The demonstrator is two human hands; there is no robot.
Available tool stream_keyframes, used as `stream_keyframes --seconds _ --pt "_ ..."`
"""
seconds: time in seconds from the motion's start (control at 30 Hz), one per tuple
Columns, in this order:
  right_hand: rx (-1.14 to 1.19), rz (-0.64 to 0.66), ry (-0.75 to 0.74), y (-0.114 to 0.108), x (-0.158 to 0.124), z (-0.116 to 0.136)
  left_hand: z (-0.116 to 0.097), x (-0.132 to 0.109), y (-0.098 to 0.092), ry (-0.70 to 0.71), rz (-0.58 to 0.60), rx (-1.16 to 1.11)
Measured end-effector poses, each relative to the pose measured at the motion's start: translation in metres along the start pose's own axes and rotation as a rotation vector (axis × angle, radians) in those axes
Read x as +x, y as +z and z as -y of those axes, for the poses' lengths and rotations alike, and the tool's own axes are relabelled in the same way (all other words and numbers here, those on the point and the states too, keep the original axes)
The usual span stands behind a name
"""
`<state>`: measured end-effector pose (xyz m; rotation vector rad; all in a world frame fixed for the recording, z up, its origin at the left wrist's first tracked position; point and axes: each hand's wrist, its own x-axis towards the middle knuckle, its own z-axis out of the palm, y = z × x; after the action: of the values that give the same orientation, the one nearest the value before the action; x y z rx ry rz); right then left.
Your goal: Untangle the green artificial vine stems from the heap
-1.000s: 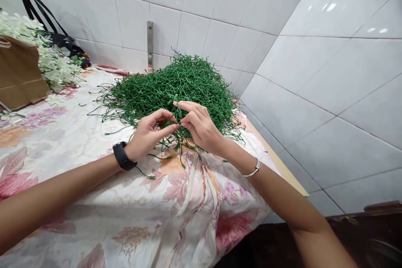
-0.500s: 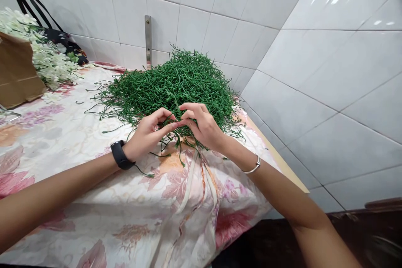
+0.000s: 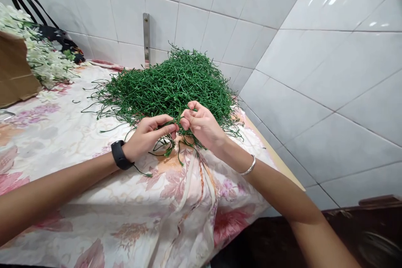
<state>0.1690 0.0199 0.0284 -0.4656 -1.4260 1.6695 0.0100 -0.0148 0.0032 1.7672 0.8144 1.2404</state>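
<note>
A big heap of thin green plastic stems [image 3: 169, 83] lies on a table covered with a floral cloth [image 3: 94, 201], in the corner of two white tiled walls. My left hand [image 3: 147, 136], with a black watch on its wrist, pinches a few green stems at the heap's near edge. My right hand [image 3: 201, 125], a silver bangle on its wrist, is curled with the fingers closed on the same stems, fingertips touching those of the left. Loose stem ends dangle below both hands.
At the far left stand a brown cardboard box [image 3: 14, 71], a bunch of white artificial flowers [image 3: 40, 56] and a black bag with handles [image 3: 47, 29]. A metal bracket [image 3: 146, 37] is fixed to the back wall. The table edge [image 3: 276, 159] runs along the right wall.
My right hand has curled from stretched fingers into a closed grip on the stems. Both hands stay at the heap's near edge. The view has shifted slightly.
</note>
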Motion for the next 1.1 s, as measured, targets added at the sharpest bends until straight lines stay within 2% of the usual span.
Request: stream_keyframes --seconds 0.4,0.57,1.1 --pt "0.106 -0.135 0.069 0.011 0.001 0.003 0.006 -0.004 0.006 0.016 -0.093 -0.040" --pt "0.116 -0.096 0.111 0.012 0.002 0.005 0.009 -0.005 0.006 0.046 -0.102 -0.029" --pt "0.088 -0.150 0.072 0.019 0.005 0.012 0.010 -0.003 0.008 0.071 -0.105 -0.077"
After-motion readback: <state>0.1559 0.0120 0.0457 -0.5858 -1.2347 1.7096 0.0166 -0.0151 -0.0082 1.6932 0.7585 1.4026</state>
